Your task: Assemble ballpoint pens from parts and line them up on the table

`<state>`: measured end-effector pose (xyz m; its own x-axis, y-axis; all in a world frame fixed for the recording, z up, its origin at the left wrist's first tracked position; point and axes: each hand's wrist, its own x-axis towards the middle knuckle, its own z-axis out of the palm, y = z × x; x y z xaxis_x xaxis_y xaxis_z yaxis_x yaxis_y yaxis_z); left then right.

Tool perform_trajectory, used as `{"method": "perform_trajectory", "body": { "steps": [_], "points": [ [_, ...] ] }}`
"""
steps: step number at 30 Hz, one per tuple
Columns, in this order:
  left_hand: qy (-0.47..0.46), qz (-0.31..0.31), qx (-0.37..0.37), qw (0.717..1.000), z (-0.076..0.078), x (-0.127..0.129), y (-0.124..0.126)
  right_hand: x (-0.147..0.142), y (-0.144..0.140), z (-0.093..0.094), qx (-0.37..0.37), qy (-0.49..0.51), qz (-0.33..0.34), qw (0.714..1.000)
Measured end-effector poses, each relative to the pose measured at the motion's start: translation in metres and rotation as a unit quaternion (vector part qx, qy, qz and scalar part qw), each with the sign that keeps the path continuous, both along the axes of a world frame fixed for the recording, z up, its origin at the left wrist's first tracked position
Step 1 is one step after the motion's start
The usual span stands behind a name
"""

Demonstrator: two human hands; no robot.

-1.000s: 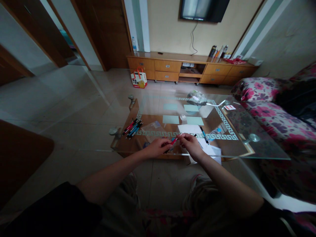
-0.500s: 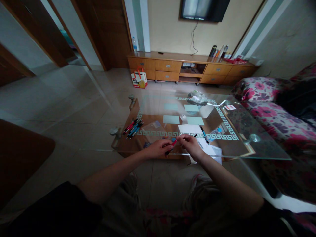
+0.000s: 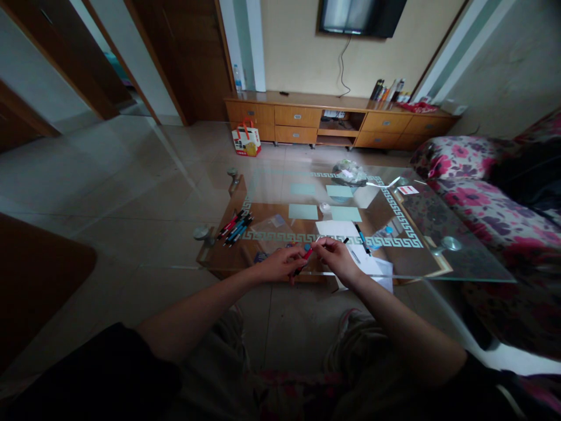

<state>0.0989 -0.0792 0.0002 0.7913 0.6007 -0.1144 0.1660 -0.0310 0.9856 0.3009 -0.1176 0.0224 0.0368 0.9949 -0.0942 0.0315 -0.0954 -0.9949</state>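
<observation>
Red pen (image 3: 308, 252) (slanting), in left hand (image 3: 281, 264)

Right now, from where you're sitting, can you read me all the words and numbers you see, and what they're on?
None can be read for sure.
Carry bag with orange handles: big printed characters, too blurred to read.
Red-and-white card on the glass table: any print is too small.
Plastic bottle by the door: label too small.
Red pen in the left hand: no lettering shows.

a home living room, shown by the floral sofa (image 3: 467, 204), wall-mounted television (image 3: 362, 16) and glass coffee table (image 3: 272, 178).
</observation>
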Motion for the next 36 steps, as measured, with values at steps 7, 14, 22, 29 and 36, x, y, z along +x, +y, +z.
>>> {"method": "perform_trajectory", "body": {
  "steps": [7,14,22,29,36],
  "points": [
    [0.019,0.008,0.022,1.000,0.010,-0.002,-0.003,0.002,0.001,-0.002,0.001,-0.011,0.005,1.000],
    [0.037,0.029,0.071,0.996,0.010,0.000,-0.002,0.002,0.002,-0.007,0.005,-0.010,0.021,1.000],
    [0.026,0.014,0.047,0.998,0.009,-0.002,-0.001,-0.001,-0.001,0.000,0.020,-0.005,0.059,0.998],
    [0.006,0.030,0.054,0.998,0.010,-0.002,0.000,-0.002,0.001,0.002,0.034,-0.029,0.082,0.996],
    [-0.012,0.065,0.024,0.998,0.003,-0.001,0.001,0.039,0.012,0.009,0.120,-0.180,-0.121,0.969]
  ]
}}
